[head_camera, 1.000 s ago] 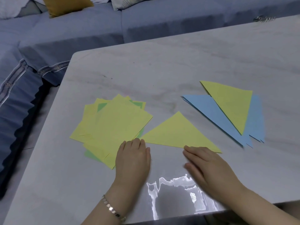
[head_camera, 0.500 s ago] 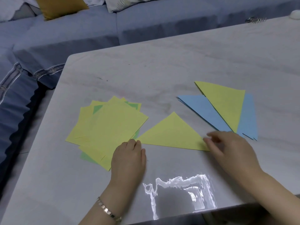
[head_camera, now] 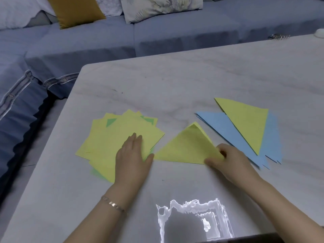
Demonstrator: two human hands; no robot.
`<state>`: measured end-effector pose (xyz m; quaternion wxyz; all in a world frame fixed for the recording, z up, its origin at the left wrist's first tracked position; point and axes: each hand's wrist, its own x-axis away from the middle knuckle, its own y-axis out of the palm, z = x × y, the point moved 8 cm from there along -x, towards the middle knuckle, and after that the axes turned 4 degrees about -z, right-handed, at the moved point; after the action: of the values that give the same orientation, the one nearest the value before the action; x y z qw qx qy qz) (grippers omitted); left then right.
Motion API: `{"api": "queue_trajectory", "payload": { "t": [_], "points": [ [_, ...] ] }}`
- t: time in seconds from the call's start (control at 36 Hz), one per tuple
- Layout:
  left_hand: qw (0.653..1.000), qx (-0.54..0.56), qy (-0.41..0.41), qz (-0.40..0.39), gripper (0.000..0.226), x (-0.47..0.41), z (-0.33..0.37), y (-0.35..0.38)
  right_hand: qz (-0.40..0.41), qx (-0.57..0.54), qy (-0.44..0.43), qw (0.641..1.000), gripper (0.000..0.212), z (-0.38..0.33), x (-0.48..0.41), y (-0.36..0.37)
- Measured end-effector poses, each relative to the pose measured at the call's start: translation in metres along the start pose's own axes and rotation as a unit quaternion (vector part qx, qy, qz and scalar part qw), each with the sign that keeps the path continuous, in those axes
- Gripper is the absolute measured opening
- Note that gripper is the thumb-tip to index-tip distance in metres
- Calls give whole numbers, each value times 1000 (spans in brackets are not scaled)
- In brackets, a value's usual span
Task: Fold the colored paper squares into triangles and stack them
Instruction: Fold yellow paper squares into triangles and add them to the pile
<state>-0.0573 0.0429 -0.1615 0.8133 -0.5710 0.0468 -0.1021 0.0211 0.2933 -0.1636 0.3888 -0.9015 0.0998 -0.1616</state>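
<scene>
Pinching a corner of the folded yellow triangle (head_camera: 184,148) by the counter's (head_camera: 175,81) front edge, the right hand (head_camera: 233,162) should lay it squarely on the stack (head_camera: 245,123) rightward while the flat left hand (head_camera: 131,160) steadies the unfolded squares (head_camera: 112,137).

A: What lies where on the table (head_camera: 192,81)?
B: The pile of squares (head_camera: 112,137) at the left, the stack of triangles (head_camera: 245,127) at the right, one folded triangle (head_camera: 184,148) between them.
A: And the hands?
B: The left hand (head_camera: 131,160) rests on the pile's near side; the right hand (head_camera: 231,160) pinches the folded triangle's right corner. A sofa (head_camera: 175,32) stands behind the table
</scene>
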Motion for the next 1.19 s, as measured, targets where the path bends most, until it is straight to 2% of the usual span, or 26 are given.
{"api": "queue_trajectory", "payload": {
  "t": [0.08, 0.22, 0.31, 0.39, 0.47, 0.58, 0.64, 0.69, 0.75, 0.78, 0.81, 0.89, 0.94, 1.03, 1.11, 1.14, 1.19],
  "points": [
    [999, -9, -17, -26, 65, -10, -3, 4, 78, -121, -4, 990, 21, 5, 3, -23],
    [998, -48, -2, -28, 52, -15, 1, -3, 215, -160, 52, 962, 58, 23, -3, -68],
    [996, -84, 9, -32, 44, -14, 5, -5, 206, -147, 98, 962, 70, 34, -12, -78],
    [997, -69, 18, -11, 40, -14, 6, -11, 208, -23, 126, 970, 76, 34, -12, -80],
    [996, -80, 44, -11, 45, -14, 5, -11, 196, 32, 38, 979, 59, 14, -8, -68],
    [989, -69, 128, -27, 65, -10, 9, -12, 99, 22, -109, 989, 40, -20, -3, -28],
    [986, -63, 155, 21, 53, -4, 11, -21, 84, 18, -169, 982, 42, -37, 0, -16],
    [979, -51, 189, 62, 39, 6, 21, -30, 72, 26, -221, 972, 54, -52, 3, -7],
    [975, 6, 212, 65, 36, 15, 33, -36, 62, 33, -270, 960, 67, -63, 5, 0],
    [970, 33, 232, 64, 34, 18, 38, -38, 63, 33, -297, 952, 66, -68, 6, 2],
    [963, 51, 257, 61, 33, 22, 43, -40, 66, 26, -322, 944, 60, -71, 8, 3],
    [946, 71, 312, 54, 29, 36, 52, -41, 64, -8, -390, 919, 20, -73, 14, 5],
    [956, 89, 279, 27, 32, 37, 48, -39, 45, -20, -415, 908, 11, -66, 18, 11],
    [980, 157, 120, -38, 56, 29, 25, -32, 19, -41, -416, 908, 25, -51, 23, 18],
    [967, 249, 6, -47, 31, 14, 8, -27, -4, -63, -402, 913, 28, -41, 28, 23],
    [968, 243, -29, -55, 31, 9, 4, -24, -12, -59, -401, 914, 27, -40, 30, 26],
    [975, 191, -69, -87, 49, 1, 4, -16, -28, -45, -399, 915, 28, -39, 32, 33]
  ]
}}
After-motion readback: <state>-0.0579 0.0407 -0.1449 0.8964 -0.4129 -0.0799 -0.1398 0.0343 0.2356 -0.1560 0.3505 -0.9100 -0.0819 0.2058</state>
